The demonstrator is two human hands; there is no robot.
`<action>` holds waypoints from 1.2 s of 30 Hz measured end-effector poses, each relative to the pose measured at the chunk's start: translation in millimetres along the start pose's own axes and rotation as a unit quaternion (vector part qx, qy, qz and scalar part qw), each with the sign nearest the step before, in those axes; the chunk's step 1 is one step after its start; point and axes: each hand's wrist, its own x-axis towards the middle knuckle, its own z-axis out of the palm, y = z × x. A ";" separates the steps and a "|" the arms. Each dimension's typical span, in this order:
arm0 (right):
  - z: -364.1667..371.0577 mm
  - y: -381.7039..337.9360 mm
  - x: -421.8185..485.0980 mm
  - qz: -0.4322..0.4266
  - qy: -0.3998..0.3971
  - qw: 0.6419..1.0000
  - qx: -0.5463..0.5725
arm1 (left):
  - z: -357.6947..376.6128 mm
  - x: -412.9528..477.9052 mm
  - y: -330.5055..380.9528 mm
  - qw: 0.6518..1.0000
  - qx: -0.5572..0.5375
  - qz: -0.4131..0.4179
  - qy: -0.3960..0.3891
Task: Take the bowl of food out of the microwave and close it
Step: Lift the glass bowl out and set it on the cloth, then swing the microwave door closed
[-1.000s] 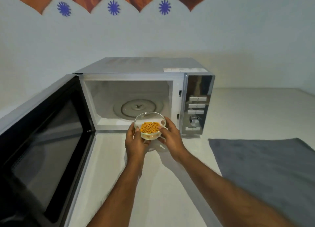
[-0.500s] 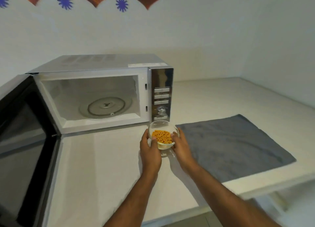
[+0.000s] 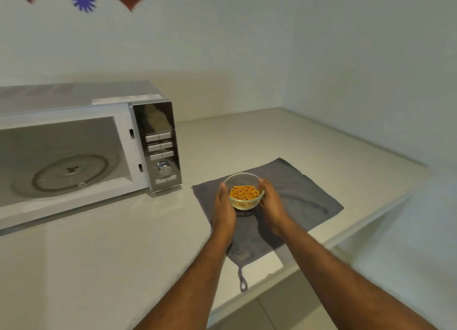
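A small clear glass bowl (image 3: 243, 192) filled with orange pasta pieces sits between my two hands, just above or on the grey cloth (image 3: 304, 196). My left hand (image 3: 222, 207) cups its left side and my right hand (image 3: 273, 203) cups its right side. The silver microwave (image 3: 103, 102) stands at the left with its cavity exposed and the glass turntable (image 3: 69, 172) bare. Its door is out of view to the left. The control panel (image 3: 159, 151) with buttons and a knob faces me.
The pale countertop (image 3: 99, 255) runs under everything; its front edge (image 3: 358, 233) falls away to the floor at the right and bottom. White walls meet in a corner behind the cloth. A hanging loop of the cloth (image 3: 242, 281) reaches the counter edge.
Both hands have carried the bowl from in front of the microwave opening rightward to over the grey cloth. The view has swung right, so the open door has left the frame.
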 end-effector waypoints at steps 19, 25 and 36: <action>14.1 5.7 -27.4 -0.360 0.151 0.884 -0.256 | -114.4 -16.2 6.4 0.993 0.060 0.074 0.065; 77.9 20.3 -52.0 -0.409 0.002 0.864 -0.294 | -181.3 -56.6 25.9 0.968 0.149 0.152 0.132; 211.0 50.6 -127.7 -0.430 -0.215 0.838 -0.260 | -271.8 -174.4 78.1 0.866 0.289 0.322 0.250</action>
